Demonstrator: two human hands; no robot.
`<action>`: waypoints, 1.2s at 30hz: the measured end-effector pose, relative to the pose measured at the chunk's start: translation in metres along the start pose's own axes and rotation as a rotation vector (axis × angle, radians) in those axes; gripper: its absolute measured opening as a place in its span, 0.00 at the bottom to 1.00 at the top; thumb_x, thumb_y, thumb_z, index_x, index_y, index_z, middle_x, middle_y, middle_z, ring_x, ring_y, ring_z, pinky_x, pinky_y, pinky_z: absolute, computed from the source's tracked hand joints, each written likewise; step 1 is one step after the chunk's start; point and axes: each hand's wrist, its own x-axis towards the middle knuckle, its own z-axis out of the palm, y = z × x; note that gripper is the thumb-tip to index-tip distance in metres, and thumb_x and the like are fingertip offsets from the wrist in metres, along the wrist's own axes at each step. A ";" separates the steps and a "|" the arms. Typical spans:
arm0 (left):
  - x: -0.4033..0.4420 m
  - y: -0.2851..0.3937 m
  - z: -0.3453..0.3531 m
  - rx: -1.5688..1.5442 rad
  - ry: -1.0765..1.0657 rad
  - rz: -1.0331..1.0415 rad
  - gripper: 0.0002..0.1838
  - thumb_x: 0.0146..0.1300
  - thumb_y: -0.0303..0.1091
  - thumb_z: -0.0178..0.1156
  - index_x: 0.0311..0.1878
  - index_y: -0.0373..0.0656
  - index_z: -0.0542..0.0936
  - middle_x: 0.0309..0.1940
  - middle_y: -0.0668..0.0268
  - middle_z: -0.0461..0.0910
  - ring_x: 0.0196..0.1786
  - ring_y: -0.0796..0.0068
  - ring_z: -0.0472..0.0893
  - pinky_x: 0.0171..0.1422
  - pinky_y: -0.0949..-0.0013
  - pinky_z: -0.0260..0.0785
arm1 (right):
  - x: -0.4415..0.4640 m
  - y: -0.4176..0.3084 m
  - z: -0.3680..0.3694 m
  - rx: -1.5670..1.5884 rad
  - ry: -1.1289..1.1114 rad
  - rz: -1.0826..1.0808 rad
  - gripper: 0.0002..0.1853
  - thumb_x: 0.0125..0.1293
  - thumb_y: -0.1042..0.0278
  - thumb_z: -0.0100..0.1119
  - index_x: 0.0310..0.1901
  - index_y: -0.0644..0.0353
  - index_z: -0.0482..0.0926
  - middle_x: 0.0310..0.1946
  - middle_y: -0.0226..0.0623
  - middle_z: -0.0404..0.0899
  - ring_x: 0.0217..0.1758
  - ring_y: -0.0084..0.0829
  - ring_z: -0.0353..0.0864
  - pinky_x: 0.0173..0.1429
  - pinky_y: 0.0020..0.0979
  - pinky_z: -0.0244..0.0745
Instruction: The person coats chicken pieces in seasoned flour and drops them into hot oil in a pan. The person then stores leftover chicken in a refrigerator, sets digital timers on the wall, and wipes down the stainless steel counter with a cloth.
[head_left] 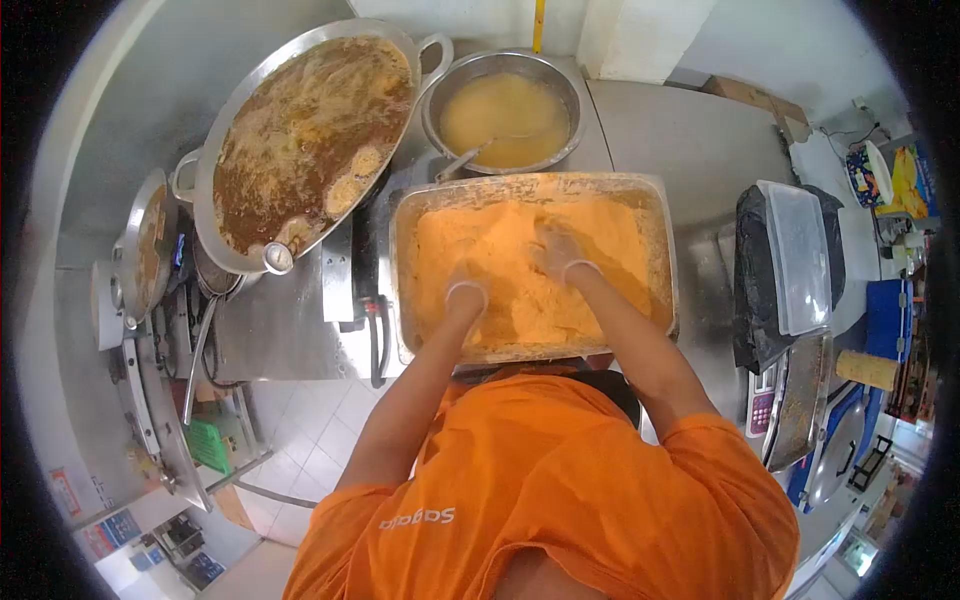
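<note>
Clock directions are taken from the middle of the tray (664, 262). At nine o'clock, beyond everything else on that side, a smaller pan (132, 235) is seen, and at eight o'clock, lower down, a green basket (208, 445). At ten o'clock the large wok (205, 200) is filled with bubbling brown oil; browned pieces (350, 185) are gathered between its four and five o'clock, and a round dial (278, 258) is seen at its lower rim.

Inside the tray, orange powder (510, 320) is spread and heaped. The left hand (464, 287) is sunk in it toward nine o'clock; the fingers are hidden, so whether anything is gripped cannot be told. At twelve o'clock, just beyond the tray, a metal bowl (573, 90) of yellowish liquid is set, with a utensil (462, 163) leaned in it. The right hand (555, 252) is placed in the powder slightly above the middle, apart from the left; its fingers are partly coated, and whether they are closed on anything cannot be told. Pale bands are seen at both wrists. At four o'clock a keypad (762, 405) is partly shown, and at three o'clock a clear plastic container (797, 258) is rested on black plastic (755, 300)
</note>
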 end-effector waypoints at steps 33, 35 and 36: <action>-0.061 0.007 -0.030 0.157 -0.444 0.433 0.36 0.58 0.57 0.65 0.61 0.38 0.78 0.59 0.43 0.78 0.62 0.49 0.78 0.64 0.54 0.71 | -0.099 -0.004 0.011 -0.346 -0.469 0.060 0.27 0.60 0.64 0.65 0.60 0.67 0.74 0.49 0.58 0.83 0.52 0.53 0.84 0.52 0.46 0.77; -0.061 0.031 -0.013 0.287 -0.554 0.549 0.32 0.59 0.55 0.65 0.56 0.36 0.81 0.55 0.43 0.80 0.59 0.50 0.80 0.61 0.54 0.72 | -0.089 -0.017 0.021 -0.259 -0.494 0.118 0.27 0.60 0.64 0.65 0.59 0.67 0.75 0.49 0.58 0.82 0.52 0.53 0.83 0.53 0.45 0.77; -0.059 0.049 -0.006 0.422 -0.575 0.546 0.30 0.60 0.53 0.64 0.54 0.36 0.82 0.52 0.44 0.82 0.57 0.50 0.81 0.60 0.55 0.73 | -0.081 -0.029 0.021 -0.181 -0.490 0.180 0.27 0.60 0.64 0.65 0.59 0.67 0.75 0.49 0.59 0.82 0.52 0.53 0.83 0.54 0.45 0.77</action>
